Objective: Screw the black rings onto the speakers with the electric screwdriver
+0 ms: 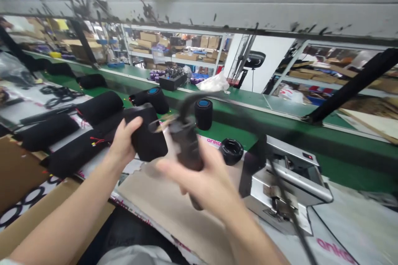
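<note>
My left hand (122,143) is wrapped round a black speaker body (149,140), held tilted above a sheet of brown cardboard (174,190). Thin pale wires show at the speaker body's right side. My right hand (207,178) grips a dark corded handheld tool (186,145) close beside it; motion blur hides its exact kind. A black cord arches from the tool's top toward the right. Whether the tool touches the wires, I cannot tell. Behind the hands, two black cylindrical speakers with blue tops (203,114) stand on the green belt (251,138).
At right sits a silver bench machine (289,182) with a red display, and left of it a black ring-shaped part (231,152). Several black speaker bodies (101,107) lie at left, some with wires. A cardboard box (59,207) is near my left arm. Overhead runs a shelf beam (217,12).
</note>
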Demonstrator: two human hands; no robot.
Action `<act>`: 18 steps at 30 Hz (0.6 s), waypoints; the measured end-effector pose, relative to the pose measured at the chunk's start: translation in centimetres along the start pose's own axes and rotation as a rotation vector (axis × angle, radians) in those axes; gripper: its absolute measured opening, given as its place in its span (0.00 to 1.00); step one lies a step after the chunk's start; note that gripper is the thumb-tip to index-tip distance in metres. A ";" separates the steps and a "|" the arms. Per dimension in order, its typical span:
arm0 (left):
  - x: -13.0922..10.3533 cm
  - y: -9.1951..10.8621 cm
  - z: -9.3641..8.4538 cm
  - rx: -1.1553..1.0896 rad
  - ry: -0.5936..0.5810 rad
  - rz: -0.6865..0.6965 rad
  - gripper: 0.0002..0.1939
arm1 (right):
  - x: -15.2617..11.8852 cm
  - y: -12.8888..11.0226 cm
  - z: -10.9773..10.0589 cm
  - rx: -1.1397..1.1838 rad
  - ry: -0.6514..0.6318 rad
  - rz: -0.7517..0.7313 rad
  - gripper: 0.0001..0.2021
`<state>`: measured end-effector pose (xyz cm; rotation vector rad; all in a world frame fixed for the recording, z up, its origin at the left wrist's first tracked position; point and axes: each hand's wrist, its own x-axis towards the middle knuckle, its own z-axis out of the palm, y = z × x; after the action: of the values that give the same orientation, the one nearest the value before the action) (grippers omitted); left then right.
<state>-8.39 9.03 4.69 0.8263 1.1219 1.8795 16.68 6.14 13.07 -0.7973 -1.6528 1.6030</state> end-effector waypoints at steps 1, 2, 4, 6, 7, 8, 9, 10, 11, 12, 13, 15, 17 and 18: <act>1.4 -0.2 0.9 0.071 0.005 0.022 0.27 | -0.3 -0.8 -1.0 0.062 0.106 0.002 0.26; 2.9 -0.5 1.8 0.142 -0.003 0.028 0.24 | -0.7 -1.6 -1.9 0.107 0.211 -0.014 0.27; 6.2 -1.1 3.8 0.293 -0.038 -0.010 0.19 | -1.7 -2.7 -3.6 0.153 0.367 -0.117 0.28; 9.6 -1.7 5.9 0.457 -0.072 -0.071 0.17 | -2.8 -3.3 -5.1 0.164 0.408 -0.247 0.27; 11.2 -2.1 7.0 0.540 -0.086 -0.099 0.16 | -3.4 -3.5 -5.7 0.163 0.402 -0.303 0.27; 12.9 -2.5 7.9 0.621 -0.093 -0.120 0.17 | -4.0 -3.6 -6.3 0.165 0.388 -0.346 0.26; 14.4 -2.9 8.8 0.699 -0.096 -0.137 0.18 | -4.5 -3.8 -6.7 0.162 0.373 -0.376 0.25; 15.9 -3.3 9.7 0.771 -0.097 -0.147 0.19 | -5.0 -3.9 -7.1 0.152 0.367 -0.390 0.25; 17.2 -3.8 10.4 0.839 -0.092 -0.155 0.19 | -5.4 -3.9 -7.3 0.135 0.374 -0.396 0.25; 18.3 -4.2 11.1 0.901 -0.086 -0.161 0.20 | -5.8 -4.0 -7.5 0.115 0.380 -0.401 0.26; 19.2 -4.6 11.6 0.958 -0.081 -0.165 0.21 | -6.1 -3.9 -7.6 0.097 0.386 -0.402 0.27; 20.6 -5.4 12.5 1.054 -0.073 -0.172 0.22 | -6.4 -3.8 -7.8 0.082 0.408 -0.400 0.29; 21.4 -6.2 13.2 1.121 -0.077 -0.162 0.22 | -6.4 -3.5 -7.9 0.098 0.413 -0.384 0.29; 21.6 -6.6 13.5 1.144 -0.081 -0.147 0.23 | -6.3 -3.4 -7.9 0.111 0.413 -0.372 0.29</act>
<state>-5.77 35.09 7.00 1.3307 2.1505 0.9446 26.91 5.33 16.11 -0.6634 -1.3104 1.1673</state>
